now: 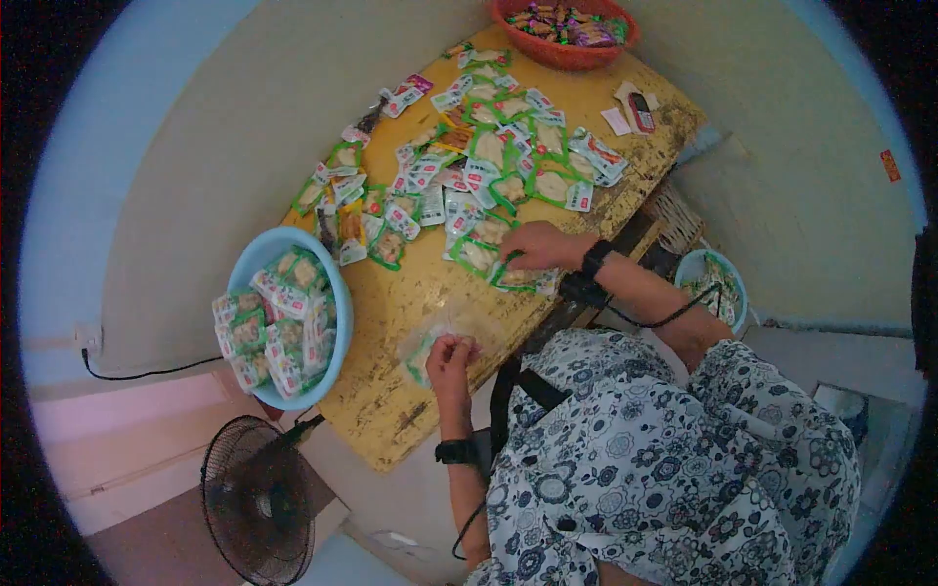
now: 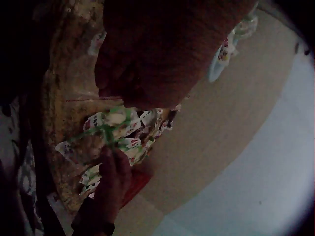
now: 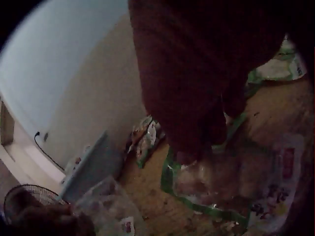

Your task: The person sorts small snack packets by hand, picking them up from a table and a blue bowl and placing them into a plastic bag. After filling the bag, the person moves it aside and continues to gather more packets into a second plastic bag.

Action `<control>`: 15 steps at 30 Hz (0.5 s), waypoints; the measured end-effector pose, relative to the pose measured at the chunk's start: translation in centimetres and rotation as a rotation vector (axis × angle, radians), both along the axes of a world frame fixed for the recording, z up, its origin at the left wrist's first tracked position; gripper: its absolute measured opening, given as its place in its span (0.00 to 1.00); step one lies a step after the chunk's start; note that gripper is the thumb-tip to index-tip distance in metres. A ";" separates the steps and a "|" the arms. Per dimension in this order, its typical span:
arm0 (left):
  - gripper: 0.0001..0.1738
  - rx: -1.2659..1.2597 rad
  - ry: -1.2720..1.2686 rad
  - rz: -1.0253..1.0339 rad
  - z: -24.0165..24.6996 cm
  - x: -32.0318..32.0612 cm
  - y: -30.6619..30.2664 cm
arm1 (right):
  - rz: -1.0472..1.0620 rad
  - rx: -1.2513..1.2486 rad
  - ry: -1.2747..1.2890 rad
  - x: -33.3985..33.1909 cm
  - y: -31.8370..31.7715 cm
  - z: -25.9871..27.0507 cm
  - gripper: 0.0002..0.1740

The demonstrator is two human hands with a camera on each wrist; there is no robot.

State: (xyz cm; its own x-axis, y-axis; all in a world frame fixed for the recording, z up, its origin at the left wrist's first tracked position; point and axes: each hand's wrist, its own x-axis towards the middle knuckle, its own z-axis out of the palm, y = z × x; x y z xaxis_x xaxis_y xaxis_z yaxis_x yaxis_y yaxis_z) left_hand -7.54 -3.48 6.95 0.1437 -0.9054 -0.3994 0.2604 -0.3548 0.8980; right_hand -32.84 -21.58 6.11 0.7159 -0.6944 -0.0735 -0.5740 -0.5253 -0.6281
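Observation:
In the head view, the left hand [image 1: 452, 363] pinches the edge of a clear plastic bag [image 1: 415, 344] lying near the table's front edge, with a small green-and-white packet inside. The right hand [image 1: 547, 246] grips a green-edged packet [image 1: 518, 279] at the near side of a spread of similar packets [image 1: 489, 148]. The right wrist view shows the right hand [image 3: 206, 93] from above, its fingertips at the upper edge of that packet [image 3: 216, 182], which has pale pieces inside. In the dark left wrist view, the left hand [image 2: 157, 54] hides its own fingertips.
A light blue basin [image 1: 344, 317] full of packets stands at the table's left edge, above a black fan [image 1: 259, 498]. At the far end are a red basket [image 1: 562, 54] of small wrapped items and a phone [image 1: 641, 112]. Another basin [image 1: 740, 283] stands below at right.

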 end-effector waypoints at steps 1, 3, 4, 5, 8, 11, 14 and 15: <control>0.03 -0.003 0.002 0.006 -0.1 0.0 0.0 | -0.042 -0.082 -0.080 0.8 0.3 -1.0 0.17; 0.03 -0.009 0.001 0.031 -0.4 0.0 0.3 | -0.172 -0.181 -0.109 1.6 1.0 -1.4 0.17; 0.03 -0.007 0.002 0.033 -0.5 0.1 0.3 | -0.261 -0.199 -0.053 1.6 1.4 -0.7 0.17; 0.03 -0.005 0.006 0.034 -0.7 0.1 0.4 | -0.352 -0.216 0.007 1.4 1.8 0.1 0.18; 0.02 -0.001 0.004 0.037 -0.5 -0.2 0.4 | -0.392 -0.196 0.047 -1.3 3.5 1.0 0.22; 0.04 0.027 -0.012 0.016 -0.6 -0.2 0.1 | -0.428 -0.174 0.286 -1.8 5.1 1.4 0.27; 0.04 0.035 -0.001 -0.006 -0.4 -0.2 -0.1 | -0.343 -0.234 0.319 -1.2 6.1 -0.6 0.33; 0.04 0.031 0.007 -0.010 -0.2 -0.1 -0.2 | -0.368 -0.244 0.299 -0.9 6.3 -1.2 0.35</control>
State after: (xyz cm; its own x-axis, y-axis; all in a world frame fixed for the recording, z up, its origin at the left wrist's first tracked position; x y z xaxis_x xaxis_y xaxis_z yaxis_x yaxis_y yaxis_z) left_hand -7.67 -3.68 6.73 0.1315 -0.8939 -0.4286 0.2629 -0.3855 0.8845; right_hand -33.70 -15.23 4.91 0.3947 -0.9179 -0.0416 -0.8829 -0.3663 -0.2937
